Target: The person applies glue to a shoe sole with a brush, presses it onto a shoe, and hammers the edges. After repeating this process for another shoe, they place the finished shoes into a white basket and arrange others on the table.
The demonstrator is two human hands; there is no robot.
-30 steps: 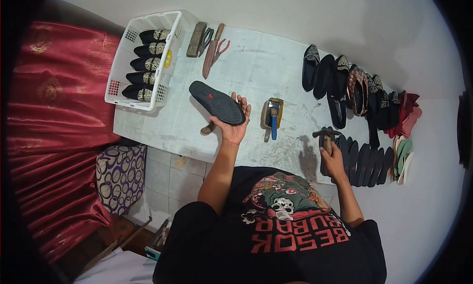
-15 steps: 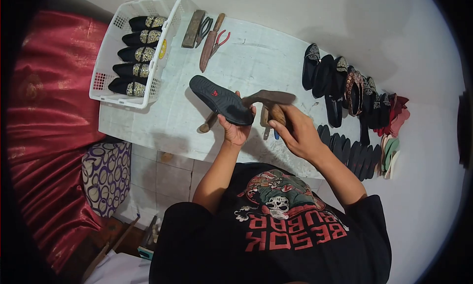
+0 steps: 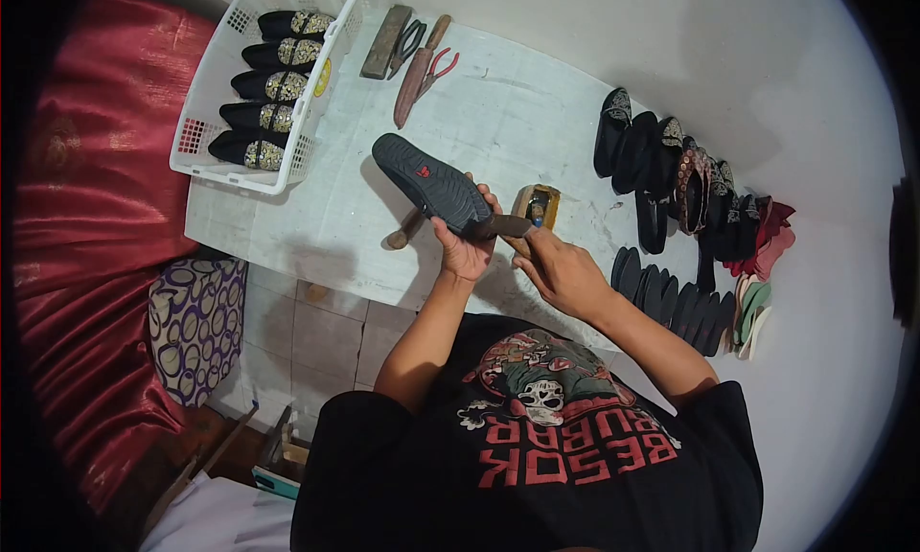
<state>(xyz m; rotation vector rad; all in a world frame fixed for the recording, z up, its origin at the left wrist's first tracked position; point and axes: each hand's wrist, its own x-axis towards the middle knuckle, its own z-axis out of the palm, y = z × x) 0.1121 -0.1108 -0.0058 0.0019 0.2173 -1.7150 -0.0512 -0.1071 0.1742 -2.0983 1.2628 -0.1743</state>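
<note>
My left hand is wrapped around the heel end of a black shoe, held sole up above the table. The ridged sole carries a small red mark, and the toe points to the upper left. In my right hand is a hammer with a dark metal head and a wooden handle, its head right at the heel of the sole. Behind the shoe, a wooden handle on the table shows only in part. Just beyond my right hand stands a small container with something blue in it.
A white basket of black shoes with gold decoration stands at the upper left. Near it lie a block, a sheathed knife and red-handled pliers. Dark shoes and several soles line the right side.
The hammer head has come down and left, from above the heel to right at it. My right hand has lowered with it, uncovering the small container. The camera view has shifted slightly.
</note>
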